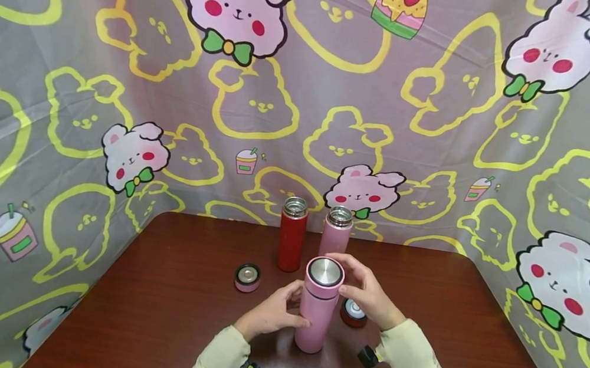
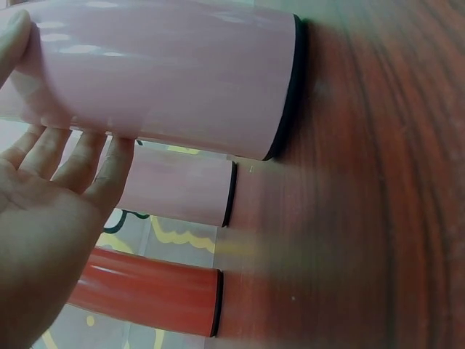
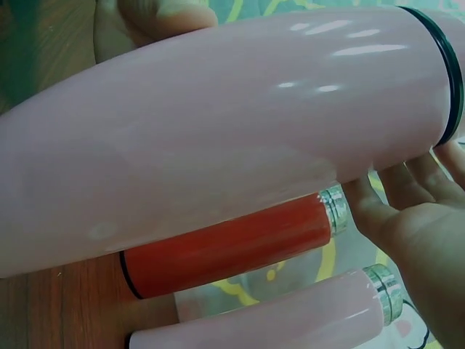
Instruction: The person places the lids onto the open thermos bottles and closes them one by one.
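A pink bottle with a pink, steel-topped lid stands upright on the table. Around its body my left hand is curled, thumb on the near side; the left wrist view shows this hand against the pink bottle. My right hand grips the lid from the right between thumb and fingers. In the right wrist view, the fingers of this hand lie by the black ring of the pink bottle.
Behind stand a lidless red bottle and a lidless pink bottle. A pink-rimmed lid lies to the left, a red lid beside my right hand. Patterned cloth surrounds the brown table.
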Demonstrator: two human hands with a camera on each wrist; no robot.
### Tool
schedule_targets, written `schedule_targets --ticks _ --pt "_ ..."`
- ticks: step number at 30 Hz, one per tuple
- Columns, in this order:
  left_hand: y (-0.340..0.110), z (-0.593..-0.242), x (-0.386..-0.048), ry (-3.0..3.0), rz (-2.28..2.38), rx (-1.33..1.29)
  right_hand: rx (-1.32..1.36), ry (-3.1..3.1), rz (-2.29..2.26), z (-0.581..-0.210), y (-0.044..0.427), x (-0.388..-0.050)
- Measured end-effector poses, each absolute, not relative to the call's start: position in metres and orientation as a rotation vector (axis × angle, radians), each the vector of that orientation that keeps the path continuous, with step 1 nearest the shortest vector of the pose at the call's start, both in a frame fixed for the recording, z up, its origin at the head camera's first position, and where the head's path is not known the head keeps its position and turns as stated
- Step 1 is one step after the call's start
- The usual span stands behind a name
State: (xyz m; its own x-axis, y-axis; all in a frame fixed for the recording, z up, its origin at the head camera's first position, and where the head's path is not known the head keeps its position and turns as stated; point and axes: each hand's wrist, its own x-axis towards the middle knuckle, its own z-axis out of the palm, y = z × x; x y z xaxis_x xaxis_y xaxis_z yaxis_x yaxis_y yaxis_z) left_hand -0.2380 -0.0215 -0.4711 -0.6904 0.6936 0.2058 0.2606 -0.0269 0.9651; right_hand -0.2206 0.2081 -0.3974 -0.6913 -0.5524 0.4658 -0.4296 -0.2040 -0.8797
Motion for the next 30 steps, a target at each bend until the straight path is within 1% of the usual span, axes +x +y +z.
schedule_targets --ticks 6,18,22,26,30 --pt "-0.021 -0.472 -0.239 1.910 1.773 1.002 -1.133 2.041 -2.040 -0.398 0.208 -0.216" --pt "-0.020 -0.475 -0.240 1.886 1.783 1.004 -1.120 1.994 -2.149 -0.404 0.207 -0.217" --pt "-0.020 -0.474 -0.239 1.897 1.778 0.996 -1.182 1.810 -2.200 -0.406 0.208 -0.221" --pt "-0.021 -0.473 -0.238 1.923 1.771 0.983 -1.278 1.479 -2.184 -0.405 0.206 -0.230" --pt "-0.021 -0.473 -0.238 1.932 1.769 0.969 -1.288 1.261 -2.108 -0.400 0.202 -0.239"
